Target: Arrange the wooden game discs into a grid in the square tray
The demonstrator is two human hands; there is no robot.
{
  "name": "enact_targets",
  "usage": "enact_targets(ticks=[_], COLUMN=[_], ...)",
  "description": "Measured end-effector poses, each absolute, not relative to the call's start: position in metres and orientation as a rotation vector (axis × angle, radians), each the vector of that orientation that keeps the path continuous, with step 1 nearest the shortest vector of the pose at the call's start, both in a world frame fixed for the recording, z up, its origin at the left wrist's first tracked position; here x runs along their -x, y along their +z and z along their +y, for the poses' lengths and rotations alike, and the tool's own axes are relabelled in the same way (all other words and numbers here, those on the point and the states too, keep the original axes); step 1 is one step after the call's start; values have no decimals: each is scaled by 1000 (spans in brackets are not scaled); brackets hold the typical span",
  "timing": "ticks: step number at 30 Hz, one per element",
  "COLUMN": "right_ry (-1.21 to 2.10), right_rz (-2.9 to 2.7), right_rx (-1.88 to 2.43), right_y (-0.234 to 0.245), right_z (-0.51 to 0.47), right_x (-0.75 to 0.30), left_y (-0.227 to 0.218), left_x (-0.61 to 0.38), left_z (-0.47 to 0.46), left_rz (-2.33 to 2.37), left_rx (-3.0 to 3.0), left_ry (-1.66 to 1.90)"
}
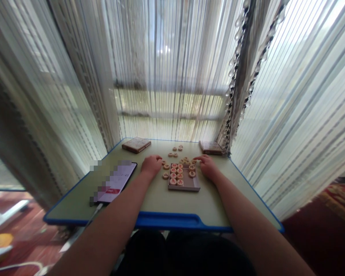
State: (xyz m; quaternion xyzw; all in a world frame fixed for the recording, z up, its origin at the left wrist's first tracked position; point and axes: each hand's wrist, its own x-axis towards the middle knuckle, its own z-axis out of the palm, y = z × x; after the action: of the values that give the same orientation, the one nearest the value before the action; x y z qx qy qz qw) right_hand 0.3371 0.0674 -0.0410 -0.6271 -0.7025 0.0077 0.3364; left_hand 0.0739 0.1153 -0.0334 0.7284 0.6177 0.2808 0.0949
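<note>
A shallow open box [191, 184] sits near the middle of the table. Inside are round wooden Chinese chess pieces: red-marked ones [173, 176] in two columns on the left, and dark-marked ones [192, 174] on the right. My left hand [151, 167] rests left of the box with its fingers curled beside a loose piece [163, 162]; whether it grips anything is hidden. My right hand [207, 166] is at the box's far right corner. Its index finger is stretched out, the tip touching or just over a piece [193, 161]. More pieces [185, 160] cluster at the box's far edge.
Loose pieces [175, 149] lie farther back. A phone [115, 184] with a cable plugged in lies at left. Two flat boxes stand at the rear corners, one left [136, 145] and one right [211, 147]. Sheer curtains [172, 69] hang behind the blue-edged table [172, 203].
</note>
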Motion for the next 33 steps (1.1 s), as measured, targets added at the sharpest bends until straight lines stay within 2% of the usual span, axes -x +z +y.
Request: enact_targets(ticks=[33], right_ry=[109], right_rz=[-1842], right_rx=[1498], right_y=[-39], right_z=[63], right_x=[-332], left_y=[-33], left_x=[-74], left_z=[107], left_rz=[1655], left_rx=[-2248], left_ry=[858])
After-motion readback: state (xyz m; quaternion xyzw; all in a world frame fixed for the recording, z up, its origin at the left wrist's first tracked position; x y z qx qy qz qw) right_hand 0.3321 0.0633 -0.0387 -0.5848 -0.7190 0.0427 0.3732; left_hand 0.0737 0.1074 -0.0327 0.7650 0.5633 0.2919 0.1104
